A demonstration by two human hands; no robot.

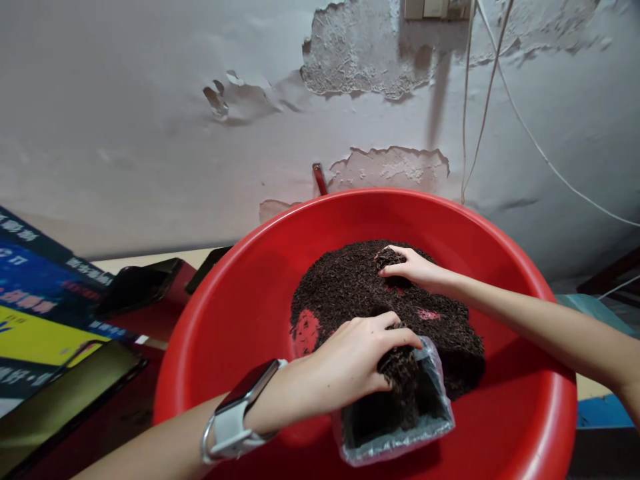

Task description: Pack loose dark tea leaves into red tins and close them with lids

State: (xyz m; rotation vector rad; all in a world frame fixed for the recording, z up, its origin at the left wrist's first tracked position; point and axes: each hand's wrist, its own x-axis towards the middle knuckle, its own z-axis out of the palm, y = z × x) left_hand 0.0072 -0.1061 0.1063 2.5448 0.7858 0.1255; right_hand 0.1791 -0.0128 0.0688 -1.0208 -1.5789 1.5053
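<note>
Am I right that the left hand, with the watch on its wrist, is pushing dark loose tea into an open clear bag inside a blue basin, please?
Not quite: the basin is red, not blue, as the head view shows. The rest holds: the left hand, with the watch on its wrist, pushes dark loose tea into the open clear bag.

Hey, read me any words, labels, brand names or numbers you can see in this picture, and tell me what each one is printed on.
Nothing can be quoted with confidence.
Blue and yellow printed boxes: white, red and blue lettering, too blurred and slanted to read.
Smartwatch on the left hand: screen dark, no text.
Clear bag, red basin, dark phones: no readable marks.
Right hand rests in the dark loose leaves; no labels there.
</note>
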